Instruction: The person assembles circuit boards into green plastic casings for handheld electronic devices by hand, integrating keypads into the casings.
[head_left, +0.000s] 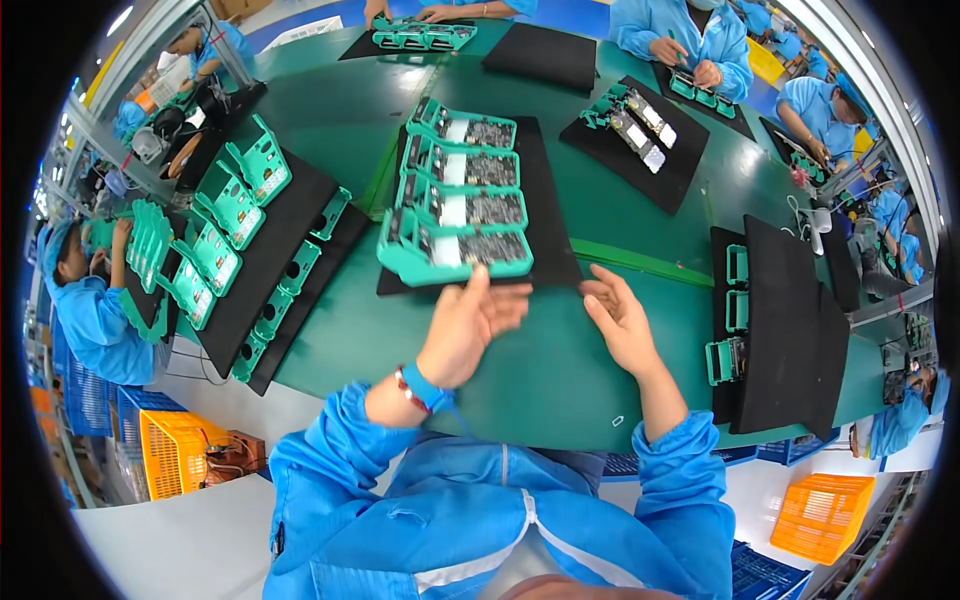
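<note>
Several green plastic housings with circuit boards inside stand in a row on a black mat [545, 215] in front of me. The nearest housing [470, 254] holds a dark board with a pale block at its left. My left hand [468, 328] is just below its front edge, fingers spread, one fingertip overlapping the edge; whether it touches I cannot tell. My right hand [622, 325] hovers to the right, by the mat's near corner, fingers apart and holding nothing. A blue band and a red bracelet circle my left wrist.
Green housings [212, 258] line tilted black mats on the left. Two long boards [637, 138] lie on a mat at the far right. Stacked black mats [790, 325] cover more housings at right. Co-workers in blue surround the table [530, 380]. Orange crates [822, 517] stand below.
</note>
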